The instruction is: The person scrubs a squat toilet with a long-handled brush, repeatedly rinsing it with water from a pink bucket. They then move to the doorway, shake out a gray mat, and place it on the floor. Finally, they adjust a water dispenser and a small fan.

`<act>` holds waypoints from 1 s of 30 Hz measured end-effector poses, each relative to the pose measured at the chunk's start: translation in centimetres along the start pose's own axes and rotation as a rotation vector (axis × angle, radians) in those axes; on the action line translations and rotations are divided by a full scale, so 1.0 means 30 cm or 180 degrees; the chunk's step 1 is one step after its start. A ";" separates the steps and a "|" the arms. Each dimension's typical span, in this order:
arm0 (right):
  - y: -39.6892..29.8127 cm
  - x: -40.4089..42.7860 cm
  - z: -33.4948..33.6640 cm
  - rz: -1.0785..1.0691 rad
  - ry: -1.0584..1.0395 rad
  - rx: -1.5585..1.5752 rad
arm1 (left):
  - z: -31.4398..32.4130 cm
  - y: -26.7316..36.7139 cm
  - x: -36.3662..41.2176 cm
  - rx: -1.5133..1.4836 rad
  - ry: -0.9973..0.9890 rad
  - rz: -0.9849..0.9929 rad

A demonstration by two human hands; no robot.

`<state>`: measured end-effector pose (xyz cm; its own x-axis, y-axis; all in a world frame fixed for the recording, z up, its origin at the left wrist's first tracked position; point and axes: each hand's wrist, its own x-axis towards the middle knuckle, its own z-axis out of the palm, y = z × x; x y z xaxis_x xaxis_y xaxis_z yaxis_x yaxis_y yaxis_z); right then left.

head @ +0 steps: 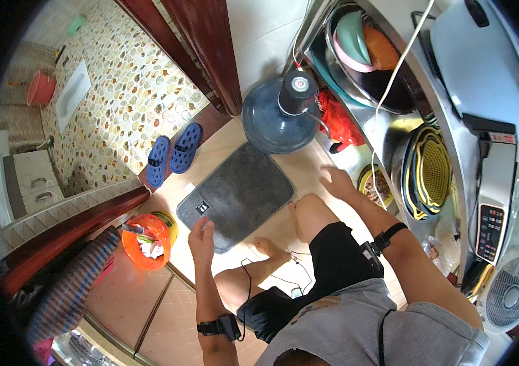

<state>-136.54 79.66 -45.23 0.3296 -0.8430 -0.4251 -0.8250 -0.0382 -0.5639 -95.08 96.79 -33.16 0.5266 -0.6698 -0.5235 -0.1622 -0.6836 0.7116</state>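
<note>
My left hand (202,240) is raised near the lower left edge of a dark grey floor mat (241,192), its fingers loosely bent and holding nothing that I can see. To its left stands an orange bag-lined bin (137,258) with scraps and a flat item across its rim. My right hand (337,184) hovers right of the mat, fingers apart, with nothing visible in it. It is nearest to a yellow-rimmed bowl (376,185) by the shelf. Beyond the mat stands a blue water jug (259,123) with a black electric pump (298,89) on top.
Blue slippers (186,148) lie at the threshold of a pebble-patterned bathroom floor (122,110). A metal shelf rack on the right holds basins (355,45) and yellow colanders (431,171). A white cable (390,87) hangs down before it. A checked cloth (74,283) hangs lower left.
</note>
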 end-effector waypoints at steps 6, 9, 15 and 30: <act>0.113 -0.317 -0.011 0.0354 -0.1688 -0.0487 | 0.031 0.207 -0.169 0.0015 -0.0503 -0.0250; 0.103 -0.413 -0.056 0.0456 -0.1596 -0.0320 | 0.055 0.341 -0.246 -0.0065 -0.0520 -0.0074; 0.036 -0.499 -0.202 0.0428 -0.1400 0.0204 | 0.095 0.531 -0.363 -0.0077 -0.0716 0.0229; -0.207 -0.794 -0.444 0.0576 -0.0535 0.0178 | -0.272 0.662 -0.624 0.0377 -0.0657 0.1313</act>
<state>-145.40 92.83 -22.17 0.2544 -0.7322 -0.6318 -0.8523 0.1389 -0.5043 -101.35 98.13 -5.41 0.2233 -0.9276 -0.2993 -0.4233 -0.3689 0.8275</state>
